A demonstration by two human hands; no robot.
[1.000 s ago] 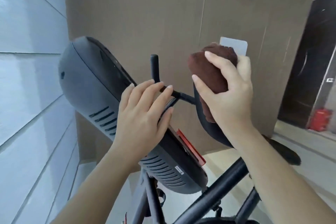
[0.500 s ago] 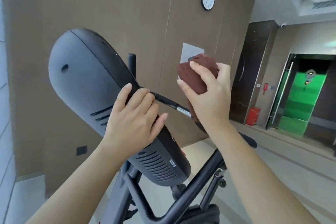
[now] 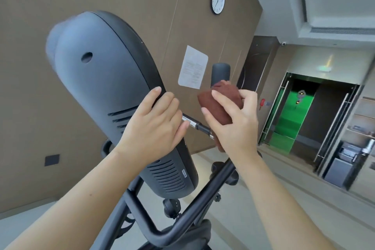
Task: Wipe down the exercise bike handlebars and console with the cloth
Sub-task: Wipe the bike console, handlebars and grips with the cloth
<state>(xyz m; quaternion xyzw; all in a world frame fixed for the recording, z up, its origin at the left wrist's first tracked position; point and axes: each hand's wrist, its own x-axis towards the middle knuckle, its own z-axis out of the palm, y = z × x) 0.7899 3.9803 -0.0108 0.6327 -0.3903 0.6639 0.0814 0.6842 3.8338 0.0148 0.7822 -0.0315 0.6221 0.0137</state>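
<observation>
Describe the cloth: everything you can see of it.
The cloth is reddish-brown with a fuzzy, towel-like nap, bunched into a thick wad. The right hand grips it, fingers curled over its front and thumb at its right edge. It sits against the handlebar, just below that bar's black rounded tip; whether it wraps fully round cannot be told. A small tail shows under the palm.
</observation>
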